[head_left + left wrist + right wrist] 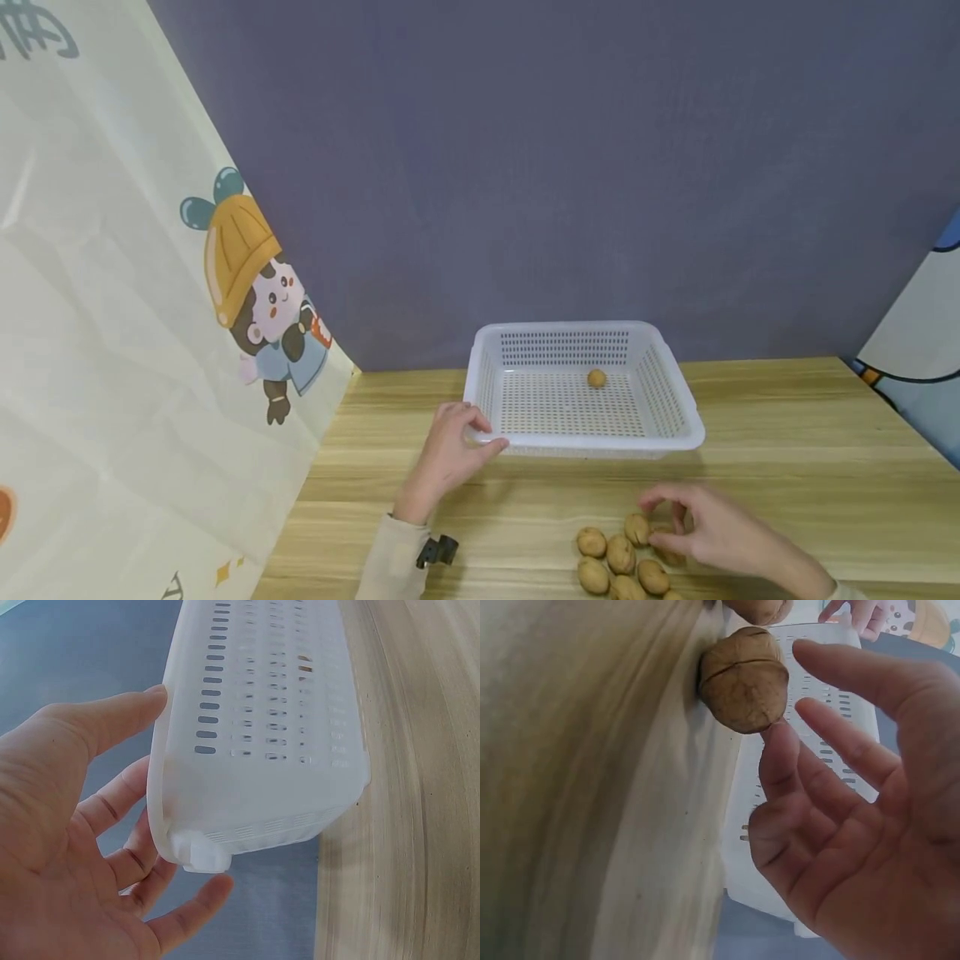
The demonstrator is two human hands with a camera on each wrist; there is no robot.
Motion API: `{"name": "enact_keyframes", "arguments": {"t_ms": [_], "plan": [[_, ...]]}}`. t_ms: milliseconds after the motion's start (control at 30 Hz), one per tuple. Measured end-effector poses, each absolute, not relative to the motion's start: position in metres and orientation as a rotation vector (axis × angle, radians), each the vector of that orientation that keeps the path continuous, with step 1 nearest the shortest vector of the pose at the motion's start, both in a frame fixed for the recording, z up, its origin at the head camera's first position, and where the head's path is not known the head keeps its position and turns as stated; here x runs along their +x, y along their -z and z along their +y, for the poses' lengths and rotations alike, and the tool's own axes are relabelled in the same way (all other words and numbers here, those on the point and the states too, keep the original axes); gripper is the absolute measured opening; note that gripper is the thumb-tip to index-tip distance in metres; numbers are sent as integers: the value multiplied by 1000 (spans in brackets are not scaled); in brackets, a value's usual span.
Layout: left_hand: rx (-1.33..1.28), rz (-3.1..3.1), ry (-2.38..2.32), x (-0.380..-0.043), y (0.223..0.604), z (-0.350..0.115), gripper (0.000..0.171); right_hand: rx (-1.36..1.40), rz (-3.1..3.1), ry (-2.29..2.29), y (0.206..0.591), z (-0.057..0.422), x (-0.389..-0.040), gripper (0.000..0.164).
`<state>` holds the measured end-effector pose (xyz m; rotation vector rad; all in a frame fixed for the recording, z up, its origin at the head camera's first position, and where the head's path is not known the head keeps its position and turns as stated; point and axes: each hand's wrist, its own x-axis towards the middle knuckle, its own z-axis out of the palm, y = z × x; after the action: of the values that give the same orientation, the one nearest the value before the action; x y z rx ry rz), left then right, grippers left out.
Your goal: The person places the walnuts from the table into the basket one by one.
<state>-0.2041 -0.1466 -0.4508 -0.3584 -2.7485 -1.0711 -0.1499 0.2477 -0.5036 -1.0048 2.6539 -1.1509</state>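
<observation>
A white perforated plastic basket [588, 444] stands on the wooden table, with one walnut [596, 378] lying near its back wall. My left hand [453, 454] holds the basket's near left corner; the thumb lies against the rim and the other fingers bend round the corner. Several walnuts [621, 554] sit in a loose group in front of the basket. My right hand [712, 529] is over the group's right side, thumb and fingers spread about one walnut [746, 686]. A fingertip touches that walnut's edge, while the thumb appears slightly apart from it.
Behind the table [787, 467] rises a dark grey-blue panel [562, 167]. A pale sheet with a cartoon figure [277, 333] borders the left side, and another printed sheet [915, 358] the right. A small black clip [437, 551] is at the left sleeve.
</observation>
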Motion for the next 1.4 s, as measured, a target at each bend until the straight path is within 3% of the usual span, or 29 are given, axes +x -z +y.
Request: {"name": "enact_keyframes", "arguments": {"t_ms": [333,967,1400], "plan": [[-358,-2748,1080,-203,450,-146,28,-970,2461,1219,511,260,-148,42],[-358,-2734,1105,-203,449,-146,28,-934,2293,1286,513,268,-147,23],[-372,-2730,1103,-204,449,-146,27,-1033,2411,1333,468,263,-160,26]]}}
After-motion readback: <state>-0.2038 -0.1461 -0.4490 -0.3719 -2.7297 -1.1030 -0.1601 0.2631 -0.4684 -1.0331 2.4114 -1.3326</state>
